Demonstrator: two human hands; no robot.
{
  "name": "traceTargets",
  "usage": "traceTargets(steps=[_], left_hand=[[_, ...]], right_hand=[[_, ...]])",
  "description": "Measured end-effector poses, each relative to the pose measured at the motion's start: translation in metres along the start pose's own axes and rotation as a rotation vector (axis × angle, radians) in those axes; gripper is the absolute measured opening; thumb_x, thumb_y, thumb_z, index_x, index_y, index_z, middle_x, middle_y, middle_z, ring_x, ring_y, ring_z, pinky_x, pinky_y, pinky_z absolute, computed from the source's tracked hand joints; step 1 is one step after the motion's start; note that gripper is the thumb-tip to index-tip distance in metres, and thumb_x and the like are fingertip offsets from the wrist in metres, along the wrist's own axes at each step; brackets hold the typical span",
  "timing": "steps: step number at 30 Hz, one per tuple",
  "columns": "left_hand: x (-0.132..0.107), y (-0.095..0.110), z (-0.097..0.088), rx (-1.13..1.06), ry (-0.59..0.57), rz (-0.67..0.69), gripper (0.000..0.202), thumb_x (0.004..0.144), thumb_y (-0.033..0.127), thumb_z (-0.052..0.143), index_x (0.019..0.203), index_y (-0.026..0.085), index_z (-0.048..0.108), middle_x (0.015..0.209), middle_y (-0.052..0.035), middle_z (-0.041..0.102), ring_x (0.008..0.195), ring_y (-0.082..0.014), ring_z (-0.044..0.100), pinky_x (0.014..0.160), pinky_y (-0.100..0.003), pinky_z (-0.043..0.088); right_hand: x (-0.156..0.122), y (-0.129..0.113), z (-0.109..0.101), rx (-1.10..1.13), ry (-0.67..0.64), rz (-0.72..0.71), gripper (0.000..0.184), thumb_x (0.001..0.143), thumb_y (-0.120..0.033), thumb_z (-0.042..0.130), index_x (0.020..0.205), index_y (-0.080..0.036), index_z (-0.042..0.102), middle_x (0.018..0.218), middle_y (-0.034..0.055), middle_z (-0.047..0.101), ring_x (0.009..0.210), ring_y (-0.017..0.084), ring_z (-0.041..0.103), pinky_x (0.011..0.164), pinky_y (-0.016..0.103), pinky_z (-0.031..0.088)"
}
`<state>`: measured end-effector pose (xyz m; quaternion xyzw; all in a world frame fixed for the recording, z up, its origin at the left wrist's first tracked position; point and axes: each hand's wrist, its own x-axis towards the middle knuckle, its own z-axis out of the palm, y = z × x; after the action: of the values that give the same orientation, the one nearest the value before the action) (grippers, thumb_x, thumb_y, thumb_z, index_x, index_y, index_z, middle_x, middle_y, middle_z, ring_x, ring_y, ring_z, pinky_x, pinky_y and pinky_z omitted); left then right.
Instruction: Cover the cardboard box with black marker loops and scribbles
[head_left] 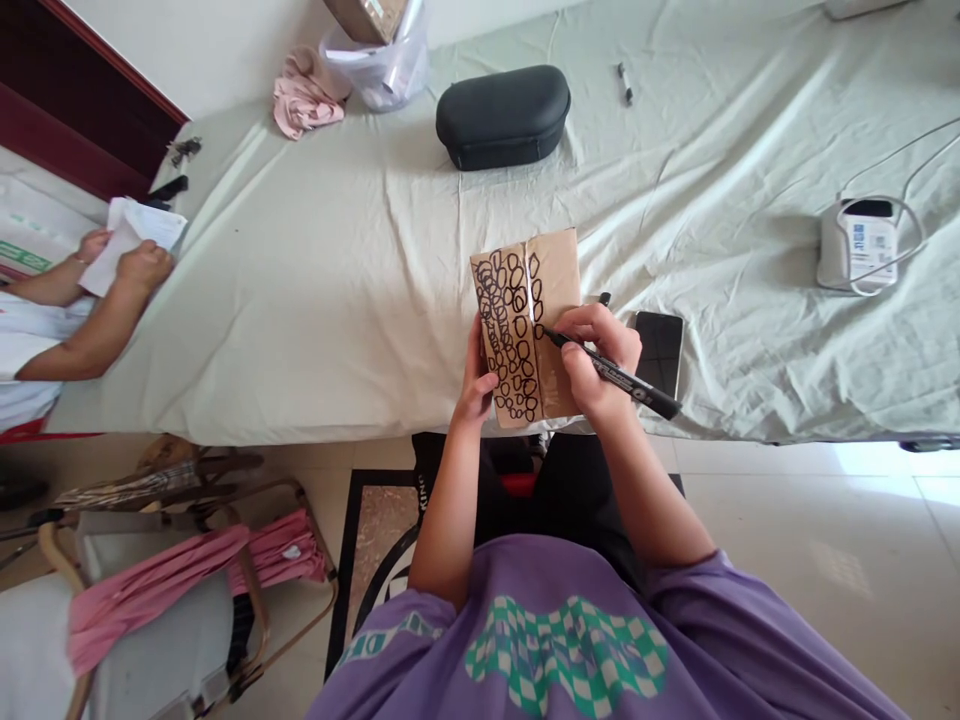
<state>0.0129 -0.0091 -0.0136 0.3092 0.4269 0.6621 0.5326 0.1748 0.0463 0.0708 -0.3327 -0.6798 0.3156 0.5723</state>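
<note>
Both forearms [450, 510] reach forward and inward from wide-set elbows, closing toward each other at the wrists. The left hand [474, 385] stands upright on its edge, thumb pressed inward and fingers hidden behind it, gripping firmly. The right hand [596, 350] sits just beside it — wrist slightly bent, knuckles up, fingers [600, 325] curled in a tight pen grip — and angles down and left.

And there it was: bright light pouring in from the right, glare burning white across the floor tiles [877, 465]! Soft shadows were laid along the creases of the bedsheet [300, 330]. The cardboard parcel [555, 270] and marker [622, 372] were caught sharply, without blur, while the frame's edges were bowed by wide-lens distortion.
</note>
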Motion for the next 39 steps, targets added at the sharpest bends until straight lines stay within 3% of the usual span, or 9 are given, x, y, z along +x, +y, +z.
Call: traceTargets(steps=[3, 7, 11, 17, 26, 33, 39], left_hand=[[0.000, 0.000, 0.001, -0.027, 0.005, 0.010, 0.109, 0.063, 0.059, 0.085, 0.162, 0.034, 0.047, 0.172, -0.0006, 0.048, 0.167, -0.0335, 0.031, 0.134, -0.045, 0.037], [-0.003, 0.000, 0.000, -0.016, 0.012, 0.013, 0.103, 0.068, 0.059, 0.083, 0.161, 0.034, 0.048, 0.171, -0.0005, 0.049, 0.167, -0.0330, 0.032, 0.135, -0.044, 0.035], [-0.013, 0.000, -0.005, 0.061, 0.002, 0.015, 0.100, 0.073, 0.055, 0.086, 0.163, 0.034, 0.047, 0.174, -0.0002, 0.045, 0.168, -0.0314, 0.030, 0.137, -0.042, 0.029], [-0.025, -0.007, -0.012, 0.123, -0.017, -0.049, 0.111, 0.068, 0.056, 0.090, 0.166, 0.035, 0.043, 0.175, -0.0018, 0.043, 0.167, -0.0346, 0.031, 0.137, -0.047, 0.029], [-0.026, -0.009, -0.007, 0.076, 0.044, -0.069, 0.104, 0.067, 0.053, 0.090, 0.162, 0.039, 0.049, 0.174, 0.0030, 0.046, 0.168, -0.0319, 0.030, 0.136, -0.043, 0.030], [-0.024, -0.012, -0.013, 0.061, -0.002, -0.062, 0.104, 0.070, 0.051, 0.088, 0.164, 0.042, 0.045, 0.173, 0.0043, 0.047, 0.167, -0.0298, 0.031, 0.136, -0.042, 0.030], [-0.024, -0.012, -0.009, 0.103, 0.046, -0.089, 0.107, 0.069, 0.052, 0.085, 0.166, 0.037, 0.043, 0.172, -0.0006, 0.049, 0.166, -0.0339, 0.034, 0.135, -0.047, 0.033]], right_hand=[[-0.001, 0.000, 0.000, -0.066, 0.007, -0.079, 0.008, 0.072, -0.020, 0.055, 0.076, -0.026, 0.056, 0.057, -0.0059, 0.052, 0.052, 0.015, 0.046, 0.066, 0.037, 0.042], [0.000, 0.000, -0.001, -0.091, -0.008, -0.146, 0.009, 0.073, -0.018, 0.055, 0.071, -0.026, 0.052, 0.059, -0.0052, 0.053, 0.054, 0.015, 0.044, 0.069, 0.038, 0.039], [0.003, 0.000, -0.001, -0.098, -0.035, -0.124, 0.010, 0.073, -0.017, 0.053, 0.070, -0.025, 0.051, 0.060, -0.0049, 0.054, 0.055, 0.015, 0.046, 0.071, 0.038, 0.039], [0.004, 0.003, -0.001, -0.111, -0.065, -0.056, 0.006, 0.072, -0.020, 0.052, 0.071, -0.026, 0.052, 0.058, -0.0047, 0.054, 0.057, 0.017, 0.047, 0.072, 0.038, 0.041], [0.005, 0.003, 0.003, -0.186, -0.079, -0.079, 0.007, 0.073, -0.020, 0.052, 0.072, -0.026, 0.049, 0.060, -0.0047, 0.053, 0.058, 0.018, 0.051, 0.074, 0.038, 0.040], [0.007, 0.005, 0.003, -0.186, -0.119, -0.114, 0.010, 0.075, -0.019, 0.055, 0.068, -0.025, 0.049, 0.063, -0.0037, 0.057, 0.058, 0.017, 0.050, 0.075, 0.039, 0.039], [0.007, 0.002, 0.005, -0.164, -0.033, -0.040, 0.012, 0.076, -0.020, 0.051, 0.067, -0.026, 0.047, 0.062, -0.0021, 0.056, 0.060, 0.018, 0.051, 0.067, 0.037, 0.041]])
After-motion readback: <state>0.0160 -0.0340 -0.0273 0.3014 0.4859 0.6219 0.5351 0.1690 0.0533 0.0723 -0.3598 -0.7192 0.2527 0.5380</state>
